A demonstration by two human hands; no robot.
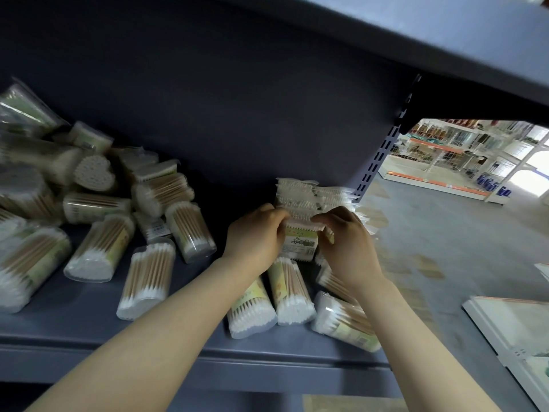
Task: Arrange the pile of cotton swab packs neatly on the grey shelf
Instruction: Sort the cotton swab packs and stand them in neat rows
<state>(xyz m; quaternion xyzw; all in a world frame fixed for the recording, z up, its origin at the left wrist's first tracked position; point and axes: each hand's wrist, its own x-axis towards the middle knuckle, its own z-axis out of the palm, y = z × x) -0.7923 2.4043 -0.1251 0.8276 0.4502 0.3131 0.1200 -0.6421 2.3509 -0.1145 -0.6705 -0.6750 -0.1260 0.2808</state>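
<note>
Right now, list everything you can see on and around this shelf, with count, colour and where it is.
shelf: one, grey, across the lower frame, with a dark back panel and another board above.
loose pile: many packs, too jumbled to count, clear with tan sticks and white tips, left on the shelf.
heart pack: one, white tips showing, in the pile.
stack: several flat packs, whitish, right end of the shelf by the back.
held pack: one, clear with a yellow-green label, in front of the stack.
front packs: about four, lying under the forearms.
upright: one, grey, slotted, at the shelf's right end.
far shelving: white and orange, blurred, right background.
left hand: grips the held pack.
right hand: grips it too.
</note>
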